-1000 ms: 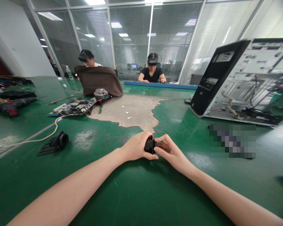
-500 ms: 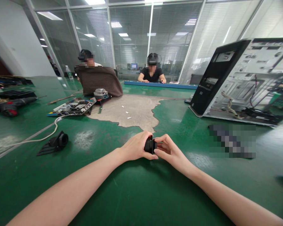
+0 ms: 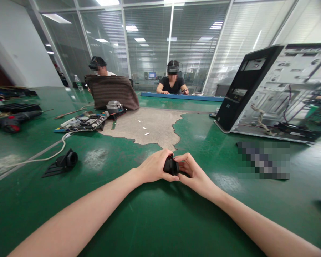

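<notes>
Between my two hands is a small black part (image 3: 169, 166), rounded with a raised rim around its middle; its exact kind does not show. My left hand (image 3: 154, 166) wraps its thumb and fingers around the left side. My right hand (image 3: 194, 173) pinches the right end, thumb below and fingertips above, and hides some of it. Both hands are just over the green tabletop (image 3: 144, 217). Off to the left of my left forearm lies a black fitting with a round opening (image 3: 69, 160) and a flat slatted flap.
A circuit board (image 3: 82, 122), a white cable (image 3: 59, 151) and a power drill (image 3: 16, 119) lie to the left. An opened computer case (image 3: 259, 92) stands at the right, with a blurred-out strip (image 3: 262, 160) before it. Two people (image 3: 173, 82) sit across the table.
My right fingers have shifted slightly around the black part's right end, and more of that end shows. My left hand keeps its hold.
</notes>
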Demonstrator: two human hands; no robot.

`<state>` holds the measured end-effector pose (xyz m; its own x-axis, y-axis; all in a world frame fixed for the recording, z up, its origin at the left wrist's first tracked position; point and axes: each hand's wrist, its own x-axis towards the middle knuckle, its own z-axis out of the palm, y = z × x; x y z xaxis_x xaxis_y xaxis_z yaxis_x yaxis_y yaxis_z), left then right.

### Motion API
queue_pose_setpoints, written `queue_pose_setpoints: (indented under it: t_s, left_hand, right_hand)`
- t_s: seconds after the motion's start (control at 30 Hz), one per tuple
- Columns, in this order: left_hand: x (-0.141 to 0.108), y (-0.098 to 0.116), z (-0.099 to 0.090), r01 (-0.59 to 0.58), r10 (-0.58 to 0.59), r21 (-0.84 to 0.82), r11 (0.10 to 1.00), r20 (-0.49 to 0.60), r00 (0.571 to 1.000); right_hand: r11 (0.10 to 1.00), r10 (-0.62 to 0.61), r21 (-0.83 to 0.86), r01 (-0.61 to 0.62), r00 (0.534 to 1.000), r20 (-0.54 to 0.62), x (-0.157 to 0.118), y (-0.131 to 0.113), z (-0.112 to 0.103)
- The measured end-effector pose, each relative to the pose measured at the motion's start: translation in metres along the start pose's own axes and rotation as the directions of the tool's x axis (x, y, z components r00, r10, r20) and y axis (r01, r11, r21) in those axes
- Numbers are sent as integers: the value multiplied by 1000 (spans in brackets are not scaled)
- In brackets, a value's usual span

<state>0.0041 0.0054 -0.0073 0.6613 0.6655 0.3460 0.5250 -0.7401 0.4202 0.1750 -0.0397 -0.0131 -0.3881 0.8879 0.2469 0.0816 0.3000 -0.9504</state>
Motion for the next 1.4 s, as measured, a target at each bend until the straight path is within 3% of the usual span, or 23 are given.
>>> queue_pose_setpoints:
  t_s: [0.4,0.6,0.8,1.0,1.4]
  left_hand:
    - [0,0,0,-5,5,12,1000,6,1000]
    - [1,-1,1,12,-12,-12,1000,6,1000]
    - [0,1,1,-6,6,9,1000,-7,1000]
    - [-1,3,3,-130,133,77,989,-39,990]
    - [-3,2,6,-150,156,77,986,-77,985]
  right_hand:
    - [999,-4,-47,2,999,-41,0,1,2]
    - [995,43,-80,-56,987,-154,-1,1,-1]
    - [993,121,27,-119,989,-83,7,2,-5]
    - [983,183,49,-180,981,-67,7,-3,-2]
    - [995,96,-6,-98,988,-119,-1,-1,1]
